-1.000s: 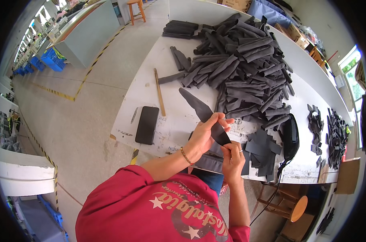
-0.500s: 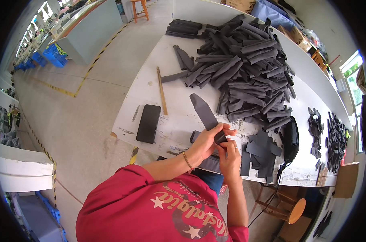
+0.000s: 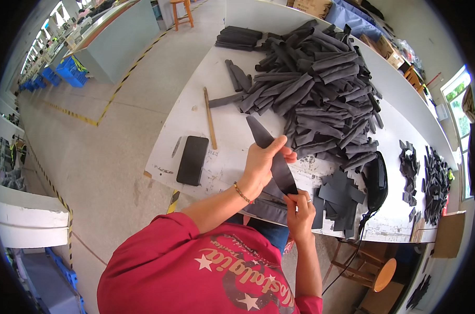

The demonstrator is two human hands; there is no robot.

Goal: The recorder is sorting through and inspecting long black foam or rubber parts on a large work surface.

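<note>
A long dark grey fabric strip (image 3: 282, 170) slants across both hands above the table's front edge. My left hand (image 3: 261, 162) is closed around its middle, thumb on top, with the pointed end sticking out beyond it. At the lower end, my right hand (image 3: 300, 212) pinches the strip between thumb and fingertips. Beneath the hands, another dark fabric piece (image 3: 266, 210) lies at the table edge, partly hidden. A stack of flat dark rectangular pieces (image 3: 339, 196) is just right of my right hand.
A large heap of dark fabric tubes (image 3: 321, 83) covers the far part of the white table (image 3: 180, 118). Left are a black phone (image 3: 192, 160) and a thin wooden stick (image 3: 210, 118). A black pouch-like item (image 3: 376, 180) with a cord stands right. A wooden stool (image 3: 385, 274) is below.
My left hand has slid back along the strip toward me and up, so more of the strip now stretches between the hands. My right hand has shifted slightly right and down.
</note>
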